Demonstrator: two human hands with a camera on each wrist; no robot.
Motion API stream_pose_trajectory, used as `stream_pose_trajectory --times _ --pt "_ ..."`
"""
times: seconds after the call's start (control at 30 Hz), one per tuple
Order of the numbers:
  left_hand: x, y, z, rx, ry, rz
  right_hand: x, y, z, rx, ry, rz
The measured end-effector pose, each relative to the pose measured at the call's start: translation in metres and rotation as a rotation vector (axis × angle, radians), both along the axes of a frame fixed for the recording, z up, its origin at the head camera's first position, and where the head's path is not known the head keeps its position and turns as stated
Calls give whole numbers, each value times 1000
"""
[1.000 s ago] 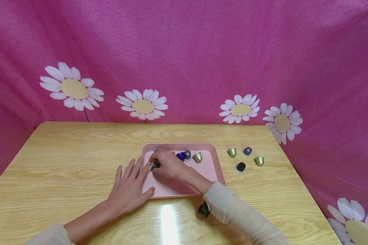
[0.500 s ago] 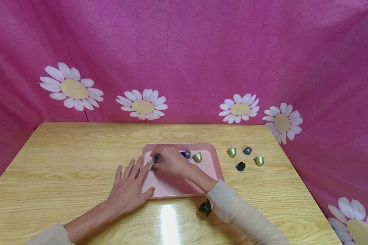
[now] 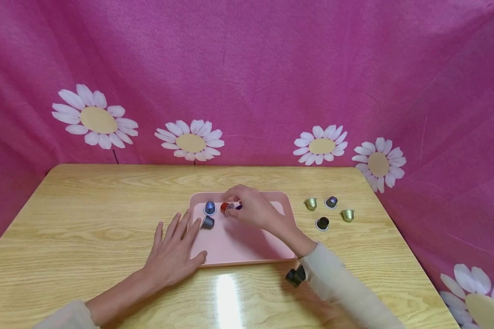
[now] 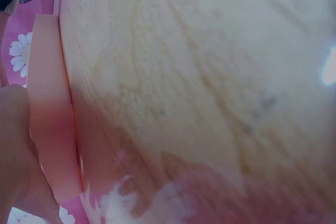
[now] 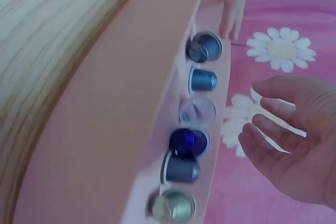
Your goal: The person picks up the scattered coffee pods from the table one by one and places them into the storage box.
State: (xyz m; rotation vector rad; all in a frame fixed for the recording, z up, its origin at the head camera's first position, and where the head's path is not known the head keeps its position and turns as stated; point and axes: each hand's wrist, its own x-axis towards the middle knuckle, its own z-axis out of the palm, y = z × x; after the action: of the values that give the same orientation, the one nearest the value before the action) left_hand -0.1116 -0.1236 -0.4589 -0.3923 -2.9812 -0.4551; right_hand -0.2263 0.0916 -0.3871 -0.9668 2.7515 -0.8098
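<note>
red capsule: on its side, pale lid facing right | blue capsule: upright, rim down | dark grey capsule: on its side | all inside pink tray

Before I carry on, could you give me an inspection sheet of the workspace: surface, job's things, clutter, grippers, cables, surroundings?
Surface: wood-grain table, with glare in front of the tray.
Job's things: pink tray holding six capsules in the right wrist view, among them a red capsule, an upright blue capsule and a tipped dark capsule.
Clutter: four capsules right of the tray: two gold, one black capsule, one dark with a purplish top. Black object by the right sleeve, fixing unclear.
Grippers: left hand spread at the tray's left edge; right hand over the tray, fingers loosely bent, no grip seen.
Cables: nothing seen.
Surroundings: pink daisy-print fabric behind.
</note>
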Motion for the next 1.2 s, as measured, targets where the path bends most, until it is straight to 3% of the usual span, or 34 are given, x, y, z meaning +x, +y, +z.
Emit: stream_pose_trajectory --times 0.23,0.4,0.7,1.2 --pt "0 1 0 5 0 5 -1 31 8 9 54 -82" --pt "0 0 -2 9 -2 7 -3 52 13 -81 55 -67" --pt "0 0 -2 17 -16 7 1 95 18 -160 74 -135" --pt "-2 1 -4 2 -43 13 9 181 -8 -155 48 -299"
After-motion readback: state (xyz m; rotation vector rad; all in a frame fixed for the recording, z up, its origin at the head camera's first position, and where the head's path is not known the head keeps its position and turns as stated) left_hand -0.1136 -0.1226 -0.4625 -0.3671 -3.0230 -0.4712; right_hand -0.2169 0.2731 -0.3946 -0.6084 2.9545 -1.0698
